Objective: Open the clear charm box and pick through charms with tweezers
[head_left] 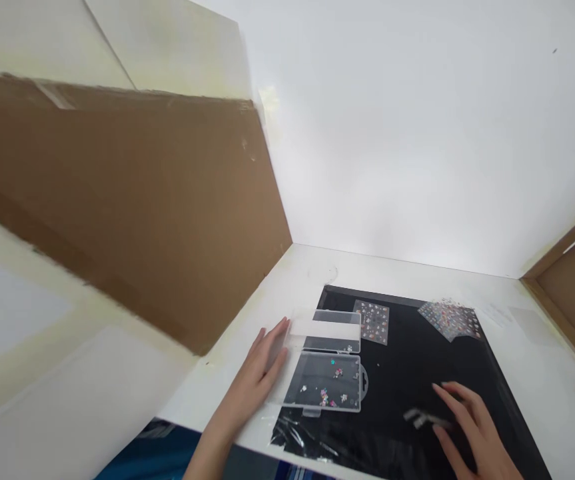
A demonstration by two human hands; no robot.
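**Open clear plastic compartment box (pixel 322 383) is touched by the left hand (pixel 252 380).**
Left fingers are pressed together; right hand (pixel 477 427) is spread on the flat black mat (pixel 417 360), beside a small silver strip (pixel 424 419).

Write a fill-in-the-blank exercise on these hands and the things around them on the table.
1. The hand touching the open clear plastic box is the person's ____.
2. Most of the small colourful pieces lie in the box's ____ section.
3. The right hand is nearest a small silvery strip lying on a ____ mat.
4. Beyond the box lie ____ sticker sheets.

Missing words: left; near; black; two.
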